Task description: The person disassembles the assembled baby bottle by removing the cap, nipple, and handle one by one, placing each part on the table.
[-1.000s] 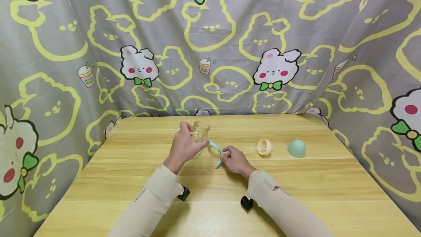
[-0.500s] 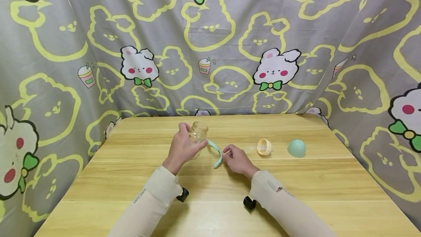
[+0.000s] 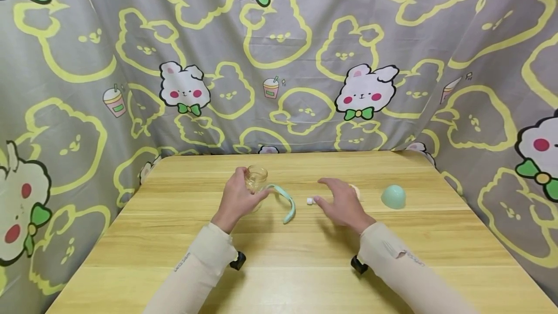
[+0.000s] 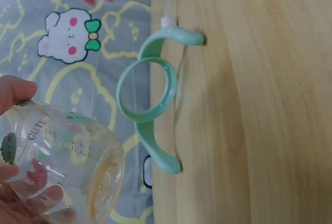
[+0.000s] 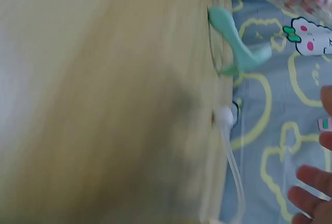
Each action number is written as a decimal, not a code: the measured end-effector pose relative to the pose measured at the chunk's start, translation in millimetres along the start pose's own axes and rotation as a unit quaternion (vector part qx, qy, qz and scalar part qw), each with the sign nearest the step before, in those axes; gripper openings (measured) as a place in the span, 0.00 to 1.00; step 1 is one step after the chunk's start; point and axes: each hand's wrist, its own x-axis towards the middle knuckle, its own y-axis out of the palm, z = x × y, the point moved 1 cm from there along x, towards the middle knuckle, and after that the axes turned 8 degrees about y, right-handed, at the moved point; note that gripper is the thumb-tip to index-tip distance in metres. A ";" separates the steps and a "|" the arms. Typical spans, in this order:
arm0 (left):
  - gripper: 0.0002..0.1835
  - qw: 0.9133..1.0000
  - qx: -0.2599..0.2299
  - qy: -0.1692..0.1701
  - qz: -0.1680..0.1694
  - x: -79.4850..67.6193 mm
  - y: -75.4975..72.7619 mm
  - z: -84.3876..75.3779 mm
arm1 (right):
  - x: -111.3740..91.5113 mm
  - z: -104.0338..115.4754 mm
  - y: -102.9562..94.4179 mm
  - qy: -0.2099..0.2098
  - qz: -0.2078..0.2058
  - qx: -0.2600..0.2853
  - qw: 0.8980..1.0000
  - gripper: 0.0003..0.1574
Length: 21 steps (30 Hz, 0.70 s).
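My left hand (image 3: 237,197) grips a clear baby bottle (image 3: 257,175) with an uncapped mouth; printed marks and a measuring scale show on its wall in the left wrist view. Just right of the bottle, a mint-green handle ring (image 4: 171,94) with two curved arms rests on the table. Fingers spread and thumb apart, my right hand (image 3: 344,202) is over the straw and in front of the cream bottle collar (image 3: 357,191), hiding most of it. The straw's white end (image 3: 310,201) pokes out left of the thumb, its thin clear tube (image 5: 233,164) trailing from it.
A mint-green dome cap (image 3: 393,196) sits on the wooden table (image 3: 279,275) at the right. Behind the table's far edge hangs a grey curtain (image 3: 305,130) with rabbit prints, continuing along both sides.
My right hand has let go of the green handle ring and moved right toward the collar, its fingers spreading. The left hand has shifted slightly left with the bottle.
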 end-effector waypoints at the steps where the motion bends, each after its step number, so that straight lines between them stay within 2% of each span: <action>1: 0.40 1.000 0.003 0.001 -0.001 -0.4 0.2 1.7 | -1.0 -3.8 -4.9 -0.008 -0.008 -0.015 1.000 0.34; 6: 0.40 1.000 0.017 -0.013 0.001 -2.9 0.8 10.7 | -6.5 -23.2 -28.6 -0.034 -0.047 -0.090 0.994 0.41; 10: 0.41 0.999 0.028 -0.025 0.006 -5.7 0.0 16.8 | -12.6 -40.2 -43.9 -0.031 -0.062 -0.138 0.988 0.44; 16: 0.42 0.999 0.050 -0.019 0.009 -8.6 -1.0 25.0 | -24.6 -69.5 -65.9 -0.015 -0.083 -0.158 0.984 0.44; 21: 0.41 0.999 0.045 -0.019 0.010 -9.2 -2.0 31.2 | -34.0 -93.5 -84.4 0.013 -0.095 -0.161 0.982 0.44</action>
